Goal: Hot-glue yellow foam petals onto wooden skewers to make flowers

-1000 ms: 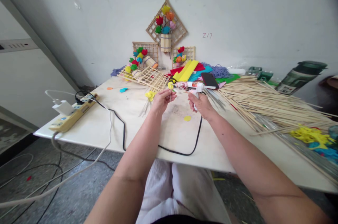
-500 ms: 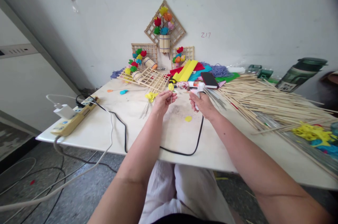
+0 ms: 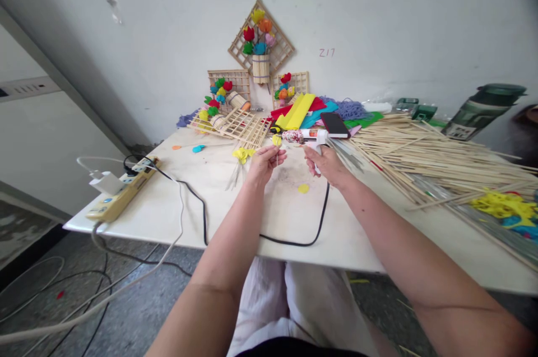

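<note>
I see small yellow flower (image 3: 276,140) on thin stem, upright, pinched in left hand (image 3: 264,162). White glue gun (image 3: 318,137) gripped in right hand (image 3: 328,165), nozzle toward flower, its black cord (image 3: 323,212) trailing back toward me.

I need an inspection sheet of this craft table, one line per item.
Surface: white table, faintly stained.
Job's things: yellow flower on a thin stem; white glue gun; yellow disc on the table.
Clutter: bamboo sticks heaped right; felt sheets, phone, lattice frames behind.
Grippers: left hand pinches the yellow flower; right hand grips the glue gun.
Cables: black cable from power strip loops near the table's front edge, up to the right hand; grey cables on the floor.
Surroundings: pale wall bearing a flower lattice; green bottle far right.
</note>
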Demonstrator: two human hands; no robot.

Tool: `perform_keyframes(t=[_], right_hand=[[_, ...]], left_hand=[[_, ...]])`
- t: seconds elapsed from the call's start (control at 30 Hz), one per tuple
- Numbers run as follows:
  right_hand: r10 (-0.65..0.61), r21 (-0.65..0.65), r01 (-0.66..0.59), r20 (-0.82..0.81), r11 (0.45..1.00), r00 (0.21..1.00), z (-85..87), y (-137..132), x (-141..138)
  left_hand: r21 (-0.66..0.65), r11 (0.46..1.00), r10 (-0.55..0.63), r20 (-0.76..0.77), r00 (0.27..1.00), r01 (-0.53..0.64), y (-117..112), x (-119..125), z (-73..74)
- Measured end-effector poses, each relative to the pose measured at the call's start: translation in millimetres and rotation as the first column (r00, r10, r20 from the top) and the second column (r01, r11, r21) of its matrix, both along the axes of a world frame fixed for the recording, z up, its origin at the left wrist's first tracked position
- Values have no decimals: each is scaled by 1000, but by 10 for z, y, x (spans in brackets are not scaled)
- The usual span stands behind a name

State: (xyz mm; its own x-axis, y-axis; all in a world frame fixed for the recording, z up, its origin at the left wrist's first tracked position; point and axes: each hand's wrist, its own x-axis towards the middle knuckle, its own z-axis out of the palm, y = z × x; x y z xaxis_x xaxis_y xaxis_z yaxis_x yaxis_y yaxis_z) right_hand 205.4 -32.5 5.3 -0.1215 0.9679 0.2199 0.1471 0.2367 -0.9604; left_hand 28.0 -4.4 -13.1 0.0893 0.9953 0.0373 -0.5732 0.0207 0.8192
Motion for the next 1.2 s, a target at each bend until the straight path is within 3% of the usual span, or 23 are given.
perform_keyframes(t=[0.7,1.2], right_hand=[[15,-12,-14,147,1000,989,34,-8,34],[-1,16,-1,117,1000,993,18,-21,-9]], left_hand=[[2,1000,-3,14,1000,3,29,34,-6],[8,1000,8,-18,1000,-8,33,31,-14]])
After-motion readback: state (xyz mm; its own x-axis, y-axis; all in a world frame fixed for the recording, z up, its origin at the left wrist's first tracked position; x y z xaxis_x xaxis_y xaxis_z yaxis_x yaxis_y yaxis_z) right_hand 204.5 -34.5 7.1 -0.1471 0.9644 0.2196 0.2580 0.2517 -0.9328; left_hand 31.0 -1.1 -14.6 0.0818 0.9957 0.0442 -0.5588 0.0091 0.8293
